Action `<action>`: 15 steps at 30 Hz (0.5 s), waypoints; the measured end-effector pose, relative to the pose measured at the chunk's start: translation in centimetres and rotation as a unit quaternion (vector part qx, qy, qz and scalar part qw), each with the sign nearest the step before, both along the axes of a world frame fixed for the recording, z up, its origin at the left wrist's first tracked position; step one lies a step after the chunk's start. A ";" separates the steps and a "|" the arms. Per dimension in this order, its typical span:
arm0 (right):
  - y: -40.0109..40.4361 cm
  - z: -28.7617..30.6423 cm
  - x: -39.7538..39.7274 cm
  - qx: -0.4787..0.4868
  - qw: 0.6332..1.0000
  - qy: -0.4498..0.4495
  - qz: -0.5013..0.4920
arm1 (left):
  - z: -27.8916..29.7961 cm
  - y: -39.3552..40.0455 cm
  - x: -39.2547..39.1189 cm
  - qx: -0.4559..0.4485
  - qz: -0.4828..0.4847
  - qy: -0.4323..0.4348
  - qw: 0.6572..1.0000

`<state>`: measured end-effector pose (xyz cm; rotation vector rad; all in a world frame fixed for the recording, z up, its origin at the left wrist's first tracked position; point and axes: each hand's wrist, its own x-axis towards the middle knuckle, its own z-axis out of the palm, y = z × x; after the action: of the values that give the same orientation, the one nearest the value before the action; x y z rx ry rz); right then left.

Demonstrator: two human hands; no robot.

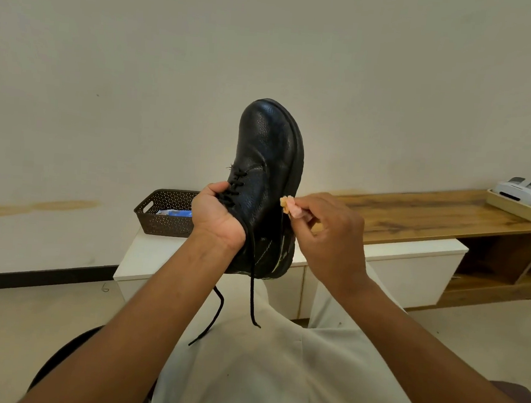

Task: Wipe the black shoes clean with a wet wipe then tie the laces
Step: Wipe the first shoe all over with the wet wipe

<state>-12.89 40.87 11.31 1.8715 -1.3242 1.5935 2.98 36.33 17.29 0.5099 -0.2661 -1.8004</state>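
Shoe [265, 169] held upright before a basket [164, 215] on a cabinet [411, 263]; tray [521, 208] on shelf [431, 214] right.

- My left hand [217, 215] grips the black shoe [265, 182] at its laced opening, toe pointing up.
- My right hand [331, 235] pinches a crumpled, soiled wipe [290, 207] against the shoe's sole edge.
- Two loose laces [252, 295] hang from the shoe over my lap.
- Behind sit a dark basket [158, 215] on a white cabinet [411, 270] and a cream tray [520, 210] on a wooden shelf [431, 214].
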 end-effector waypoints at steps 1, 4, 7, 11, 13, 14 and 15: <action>0.1 -0.2 0.1 0.002 1.000 -0.008 0.002 | 0.0 -0.1 0.1 0.002 0.002 -0.003 1.000; 1.2 -2.6 0.8 0.037 0.999 -0.025 0.021 | 0.1 -0.1 0.3 0.002 0.013 -0.017 1.000; 1.8 -4.3 1.3 0.069 0.997 -0.031 0.032 | 0.3 -0.1 0.5 0.007 0.030 -0.022 0.999; 0.5 -1.5 1.0 0.043 0.998 -0.051 0.018 | 0.3 0.1 0.4 0.017 0.022 -0.013 1.000; -0.3 0.3 0.7 0.032 0.997 -0.069 0.010 | 0.4 0.3 0.4 0.017 0.021 -0.015 1.000; -0.4 0.6 0.6 0.032 0.997 -0.074 0.011 | 0.5 0.3 0.4 0.016 0.023 -0.017 0.999; -0.4 0.5 0.6 0.035 0.997 -0.074 0.014 | 0.6 0.3 0.4 0.015 0.024 -0.021 0.999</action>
<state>-12.33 40.51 11.79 1.8498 -1.4378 1.7501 3.38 36.65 17.87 0.5703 -0.2541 -1.7509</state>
